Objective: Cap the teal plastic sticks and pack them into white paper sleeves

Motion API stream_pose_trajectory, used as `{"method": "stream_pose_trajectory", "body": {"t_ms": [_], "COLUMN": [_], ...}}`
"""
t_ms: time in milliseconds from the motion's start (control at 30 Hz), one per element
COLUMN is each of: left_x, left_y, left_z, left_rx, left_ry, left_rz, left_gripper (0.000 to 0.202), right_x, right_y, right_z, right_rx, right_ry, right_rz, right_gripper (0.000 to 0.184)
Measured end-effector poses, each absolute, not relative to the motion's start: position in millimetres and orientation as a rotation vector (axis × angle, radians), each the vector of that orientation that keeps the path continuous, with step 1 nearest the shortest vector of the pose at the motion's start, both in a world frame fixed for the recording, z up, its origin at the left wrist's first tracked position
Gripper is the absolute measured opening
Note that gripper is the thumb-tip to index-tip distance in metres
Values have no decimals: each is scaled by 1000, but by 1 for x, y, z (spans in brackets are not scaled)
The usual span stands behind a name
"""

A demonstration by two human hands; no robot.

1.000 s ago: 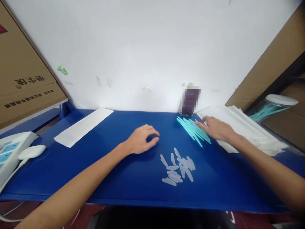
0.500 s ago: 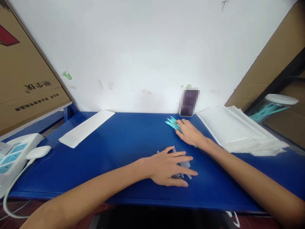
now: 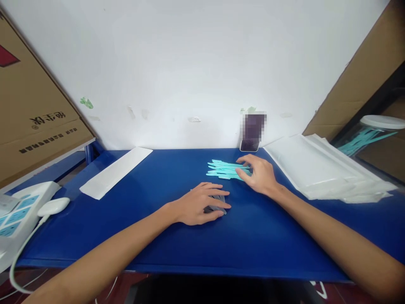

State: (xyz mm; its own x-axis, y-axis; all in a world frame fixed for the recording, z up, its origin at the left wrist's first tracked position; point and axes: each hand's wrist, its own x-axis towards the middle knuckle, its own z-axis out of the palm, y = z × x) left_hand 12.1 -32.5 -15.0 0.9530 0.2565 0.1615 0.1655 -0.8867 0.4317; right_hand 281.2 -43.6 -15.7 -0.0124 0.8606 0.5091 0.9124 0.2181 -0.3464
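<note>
My left hand (image 3: 201, 204) lies palm down with its fingers spread over a small pile of translucent grey flat pieces (image 3: 218, 203). The palm hides much of that pile. Farther back on the blue table (image 3: 152, 236) is a loose bundle of thin turquoise plastic sticks (image 3: 223, 169), lying roughly side by side and pointing left. My right hand (image 3: 257, 174) is at the bundle's right end, thumb and fingers curved but apart, with stick ends between them. The exact kind of the sticks is too small to tell.
A phone (image 3: 249, 145) leans on the wall. White plastic bags (image 3: 319, 169) are stacked at right, near a lidded clear jar (image 3: 363, 141) of turquoise sticks. A white strip (image 3: 117, 172) lies at left, near a power strip (image 3: 38, 211) with a plugged-in charger (image 3: 53, 207) and a cardboard box (image 3: 41, 105).
The turquoise sticks have shifted left and now lie nearly level; my right hand has moved slightly to their right end. My left hand has slid left and back with the grey pieces.
</note>
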Motion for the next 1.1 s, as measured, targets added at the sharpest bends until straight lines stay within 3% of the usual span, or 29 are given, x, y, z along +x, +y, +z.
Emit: {"method": "stream_pose_trajectory", "body": {"t_ms": [200, 400, 667, 933, 1100], "left_x": [9, 1, -12, -12, -14], "left_y": [-32, -6, 20, 17, 12], "left_z": [-12, -18, -24, -23, -21], "left_rx": [2390, 2275, 2302, 2367, 2689], "left_ry": [404, 842, 1204, 1172, 843], "left_rz": [754, 1069, 935, 957, 487], "left_gripper": [38, 45, 37, 35, 48], "right_x": [297, 299, 278, 250, 262], "right_y": [-45, -47, -48, -50, -58], "right_z": [-3, -2, -16, -11, -10], "right_rx": [-1648, -1748, -1744, -1630, -1748], "right_ry": [-2315, -2393, -2331, -2343, -2016], "right_rz": [13, 174, -46, -216, -229], "right_gripper": [33, 36, 37, 37, 36]}}
